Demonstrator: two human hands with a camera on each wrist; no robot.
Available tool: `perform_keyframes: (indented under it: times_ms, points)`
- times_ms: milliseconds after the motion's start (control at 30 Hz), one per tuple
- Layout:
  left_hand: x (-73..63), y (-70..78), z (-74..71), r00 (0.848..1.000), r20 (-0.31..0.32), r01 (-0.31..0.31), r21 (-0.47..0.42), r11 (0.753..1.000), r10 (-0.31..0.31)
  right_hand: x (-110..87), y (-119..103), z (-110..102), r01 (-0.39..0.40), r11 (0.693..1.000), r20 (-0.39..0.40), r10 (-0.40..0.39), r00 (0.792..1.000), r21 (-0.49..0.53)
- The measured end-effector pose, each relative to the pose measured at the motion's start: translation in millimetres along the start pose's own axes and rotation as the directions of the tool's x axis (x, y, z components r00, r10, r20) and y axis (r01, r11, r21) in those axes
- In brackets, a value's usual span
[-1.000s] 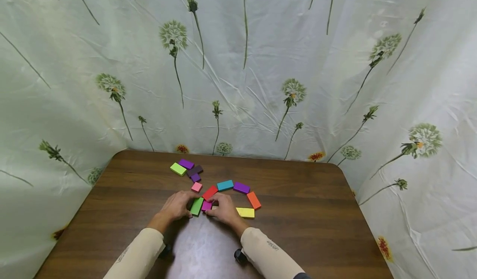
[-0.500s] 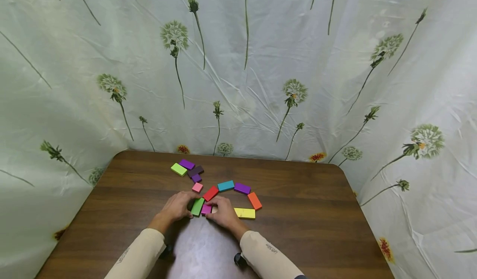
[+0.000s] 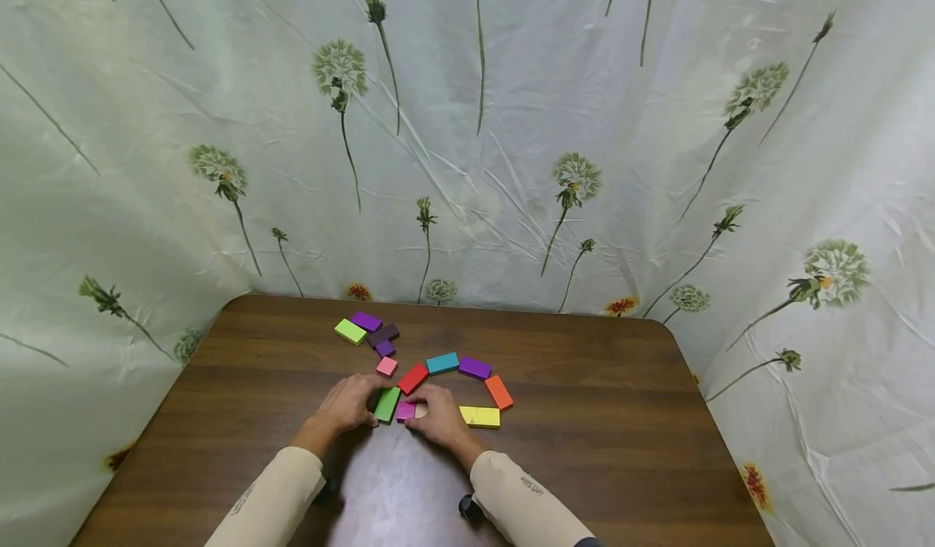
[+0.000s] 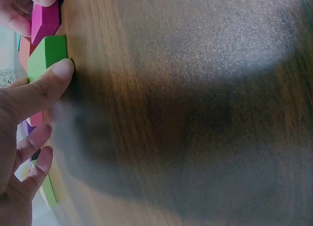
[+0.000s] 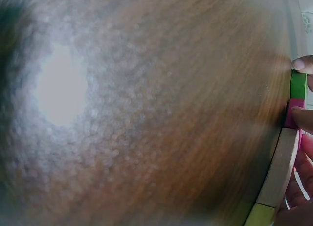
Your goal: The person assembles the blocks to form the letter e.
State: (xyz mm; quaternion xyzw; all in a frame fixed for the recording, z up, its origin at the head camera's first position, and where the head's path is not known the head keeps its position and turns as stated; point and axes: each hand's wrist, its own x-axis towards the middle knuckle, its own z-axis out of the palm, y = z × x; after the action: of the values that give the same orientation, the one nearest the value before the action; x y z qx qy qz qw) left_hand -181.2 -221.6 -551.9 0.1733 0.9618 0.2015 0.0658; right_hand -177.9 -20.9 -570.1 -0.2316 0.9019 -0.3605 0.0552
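Arching the left hand [image 3: 345, 405] over the brown table [image 3: 621, 450], back upward, reaching in from the near left in a cream sleeve [image 3: 266, 494]. Gripping the green block [image 3: 388, 406] end to end there, pressing thumb against near end and index finger against far end, and spreading the remaining fingers loosely apart. Mirroring that pose from the near right with the right hand [image 3: 438, 415], pinching the magenta block [image 3: 406, 410] between thumb on the near side and a finger on the far side; hiding the other fingers too much for telling their spacing. Holding the green block flat on the table, pointing its long axis forward, slanting slightly rightward toward the red block [image 3: 413, 379]. Holding the magenta block just to its right, showing a small, nearly square top, too covered for judging a long axis. Adjoining, farther right, the pale wooden block [image 5: 279, 167], then the yellow block [image 3: 480, 417], both lying lengthwise from left to right.
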Motion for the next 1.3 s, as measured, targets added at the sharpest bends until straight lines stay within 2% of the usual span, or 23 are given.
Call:
perform_keyframes:
  times_ms: [300,567,800,967,1133,1300]
  points:
    - [-0.5,-1.4,-0.2,1.0,-0.017,-0.02,0.01,1.0,0.02,0.6,1.9,-0.3,0.007,1.0,-0.002,-0.007,1.0,0.0]
    - [-1.0,0.8,-1.9,1.0,-0.014,-0.013,0.01,1.0,0.013,2.4,1.6,-1.1,0.008,1.0,0.006,-0.008,1.0,-0.011]
    - [-0.6,0.4,-1.0,1.0,-0.007,-0.002,0.007,1.0,0.002,2.3,1.4,-3.5,-0.012,1.0,0.054,0.012,0.998,0.006]
    - [0.1,0.2,1.3,1.0,-0.002,-0.003,0.011,1.0,0.003,-1.9,3.8,-15.4,-0.012,1.0,0.086,0.012,0.996,0.008]
    - [-0.2,0.6,0.3,1.0,0.006,0.009,-0.002,1.0,-0.009,-8.7,9.5,-31.9,-0.062,0.998,0.095,0.061,0.994,0.007]
    - [-0.4,-0.6,0.4,1.0,0.0,-0.009,0.012,1.0,0.009,-16.1,21.3,-44.5,-0.026,0.999,0.065,0.028,0.998,-0.029]
